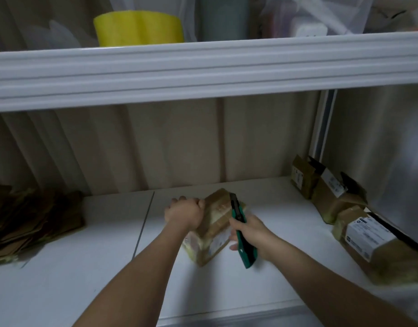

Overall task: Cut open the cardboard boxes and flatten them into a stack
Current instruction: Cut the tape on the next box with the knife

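The right hand (249,228) holds a green box cutter (241,232) in a tight grip, its tip on top of a small cardboard box (212,228). The left hand (185,212) grips the box's left top edge. The box sits low in the middle of the frame on the white worktop (73,279). Flat cardboard (31,223) is piled at the left. Three more boxes (337,199) wait at the right.

Four boxes (212,223), one knife (241,232)
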